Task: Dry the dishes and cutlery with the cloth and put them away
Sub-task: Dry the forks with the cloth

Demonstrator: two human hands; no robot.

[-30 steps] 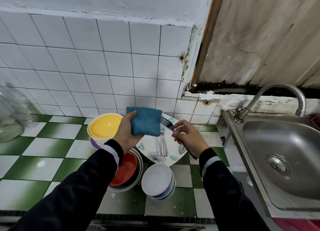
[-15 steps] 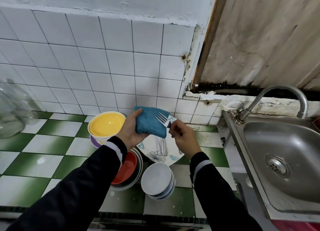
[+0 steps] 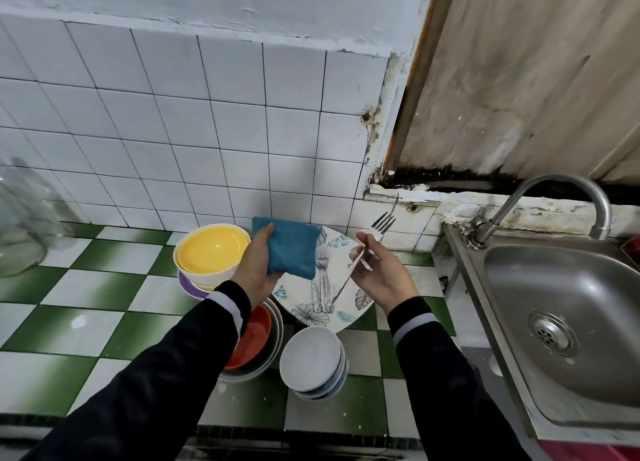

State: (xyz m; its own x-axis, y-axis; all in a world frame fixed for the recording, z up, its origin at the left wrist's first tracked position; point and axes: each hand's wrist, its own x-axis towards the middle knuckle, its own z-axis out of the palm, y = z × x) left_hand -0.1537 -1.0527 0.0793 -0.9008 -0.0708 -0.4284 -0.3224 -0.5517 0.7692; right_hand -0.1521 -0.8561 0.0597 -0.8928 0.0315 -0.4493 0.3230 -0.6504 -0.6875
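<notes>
Left hand (image 3: 258,270) is up over the bench (image 3: 86,287), thumb and fingers wrapped round the folded teal cloth (image 3: 289,249), which sits above the far edge of the leaf-patterned plate (image 3: 349,318). The right hand (image 3: 381,277) is alongside, just right of the cloth, pinching a fork (image 3: 379,226) partway along its handle. The tines point up and away towards the tiled wall, and the handle end slants down over the plate. There's a clear gap between fork and cloth; they're not touching.

Below and between the two hands, more cutlery (image 3: 322,287) lies on the plate, its top ends tucked under the cloth's lower edge. Just left of the left hand is a yellow bowl (image 3: 211,251), stacked on other bowls. Under the left wrist, a red bowl (image 3: 254,332) is nested inside a larger one. Between the forearms, nearer the person, is a stack of white bowls (image 3: 311,356). Well to the right of the right hand are the steel sink (image 3: 571,315) and its curved tap (image 3: 554,190). Far out to the left is a clear glass jar (image 3: 20,225).
</notes>
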